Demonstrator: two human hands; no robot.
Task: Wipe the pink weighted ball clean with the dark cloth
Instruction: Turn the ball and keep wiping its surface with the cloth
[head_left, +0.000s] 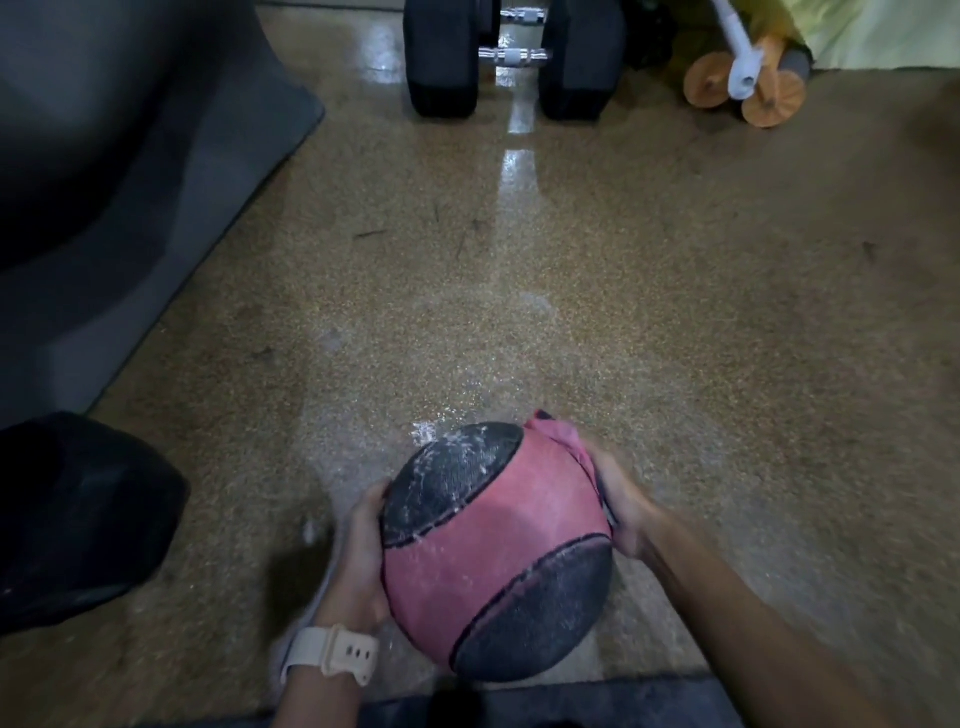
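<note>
Left grip (363, 551) cupping pink ball (493, 545), right grip (621, 512) holding cloth (553, 434) against it

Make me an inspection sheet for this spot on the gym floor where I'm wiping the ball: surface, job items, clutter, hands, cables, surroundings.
Surface: speckled tan floor, glossy, with a wet-looking patch just beyond the ball.
Job's things: pink and black ball, white flecks on its upper black panel; cloth bunched against its upper right side.
Clutter: dark bulky object at the left; what it is cannot be told.
Hands: left hand cups the ball's left side, pale watch on the wrist; right hand, blurred, grips the cloth against the ball.
Cables: nothing seen.
Surroundings: grey mat at left, dumbbells at the far end, orange-wheeled item far right.
</note>
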